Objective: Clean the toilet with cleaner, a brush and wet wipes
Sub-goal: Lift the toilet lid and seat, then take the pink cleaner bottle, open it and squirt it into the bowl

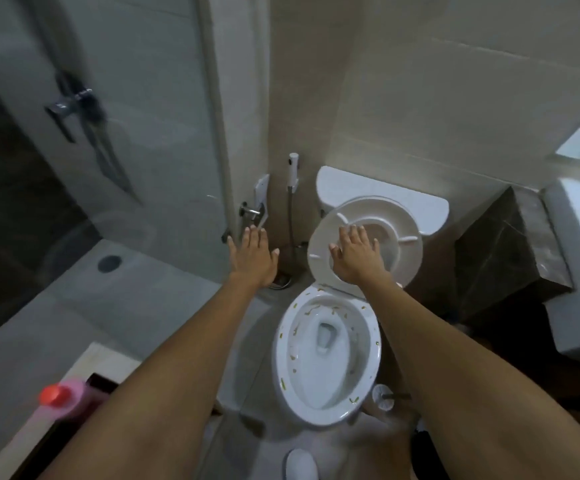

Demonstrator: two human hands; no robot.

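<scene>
A white toilet bowl [326,355] stands below centre, its rim and inside dotted with yellowish-green smears. The seat and lid [401,233] are raised against the cistern [358,188]. My right hand [356,256] lies flat on the raised seat, fingers spread. My left hand [252,259] hovers open over the floor to the left of the toilet, holding nothing. A pink bottle with a red cap [61,398] stands at the lower left. A white toilet brush head with a dark handle [384,396] lies on the floor right of the bowl, partly behind my right arm.
A bidet sprayer [292,171] hangs on the wall left of the cistern. A glass shower door [108,150] with a metal handle [252,213] fills the left. A dark marble counter [510,251] and a white basin [579,258] stand at right. A floor drain [109,263] lies behind the glass.
</scene>
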